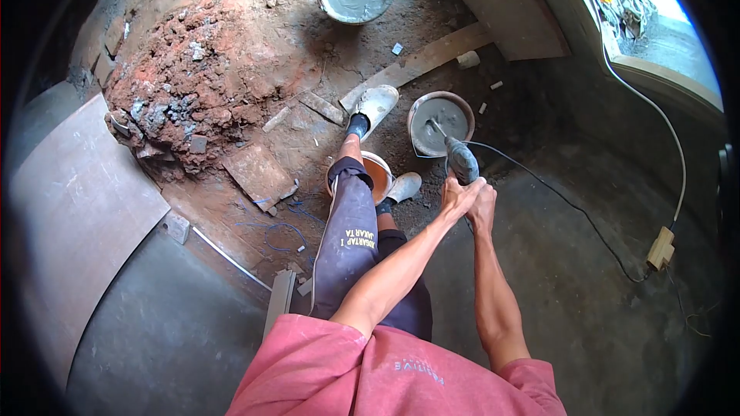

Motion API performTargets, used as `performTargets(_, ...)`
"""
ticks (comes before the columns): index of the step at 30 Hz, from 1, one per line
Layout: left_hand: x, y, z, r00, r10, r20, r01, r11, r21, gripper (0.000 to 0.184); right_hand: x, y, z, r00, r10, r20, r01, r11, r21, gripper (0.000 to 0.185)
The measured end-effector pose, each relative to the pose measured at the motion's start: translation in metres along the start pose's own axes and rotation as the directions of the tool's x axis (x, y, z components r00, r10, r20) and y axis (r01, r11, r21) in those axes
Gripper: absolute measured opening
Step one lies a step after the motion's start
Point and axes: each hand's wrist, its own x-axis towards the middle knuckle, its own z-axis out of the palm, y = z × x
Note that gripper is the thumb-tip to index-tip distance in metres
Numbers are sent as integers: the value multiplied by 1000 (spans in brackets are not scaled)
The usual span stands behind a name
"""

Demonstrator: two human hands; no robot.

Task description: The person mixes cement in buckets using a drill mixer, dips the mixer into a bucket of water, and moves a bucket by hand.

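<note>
The drill (462,160) extends forward from the two-handed grip (465,197) into grey slurry (453,115).

My head-worn camera looks steeply forward and down, with the pink T-shirt (385,385) close below, the power drill (463,162) farther out, and dark curved edges rounding its wide view.

A dark handheld drill (462,162) slants over the near rim of a round, pale-rimmed bucket (412,129), its shaft (439,128) dipping into wet grey mix (455,115) near the middle.
</note>
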Motion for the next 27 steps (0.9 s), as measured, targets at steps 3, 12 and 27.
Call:
performTargets(3,7,-4,9,998,57,6,-57,998,10,72,4,10,1,998,-19,-66,20,1000,14,46)
performTargets(12,21,-13,29,991,-8,130,-2,997,81,76,4,17,-11,986,81,-145,-74,996,51,51)
performTargets(27,-25,-25,20,991,-135,3,134,984,115,76,-26,27,-4,992,123,27,-124,992,10,38)
